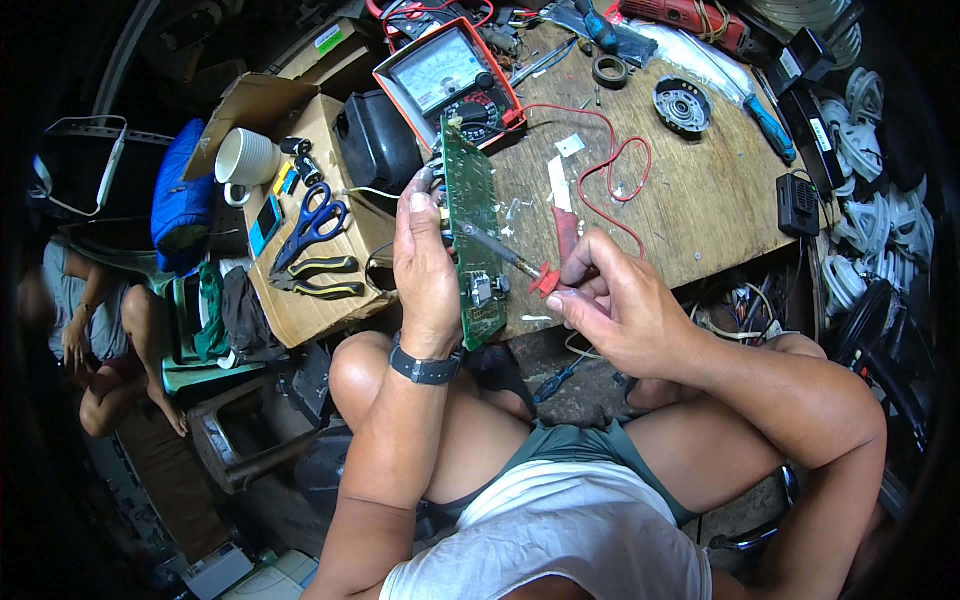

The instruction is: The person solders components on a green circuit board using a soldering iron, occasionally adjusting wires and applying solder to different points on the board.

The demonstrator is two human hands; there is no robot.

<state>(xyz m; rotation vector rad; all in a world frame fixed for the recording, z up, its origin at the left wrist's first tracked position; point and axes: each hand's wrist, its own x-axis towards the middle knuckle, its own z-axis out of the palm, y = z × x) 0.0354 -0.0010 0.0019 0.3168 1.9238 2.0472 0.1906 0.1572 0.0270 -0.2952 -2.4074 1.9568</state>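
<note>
My left hand [426,262] is closed on a green circuit board [470,210], held upright on its edge beside a wooden table [668,243]. My right hand [615,300] grips a soldering iron [542,280] with a red guard, its metal shaft angled toward the board's face; whether the tip touches is unclear. Behind the right fingers lies a red-handled tool [562,225] with a flat white end. A multimeter [439,74] in a red case stands at the back, with a red lead curving over the table.
A cardboard box [345,285] at left bears scissors [312,225], pliers [315,270] and a mug [246,155]. A screwdriver [770,130], black adapters [800,205] and coiled white cables [868,230] crowd the right. Another person [95,330] sits at far left.
</note>
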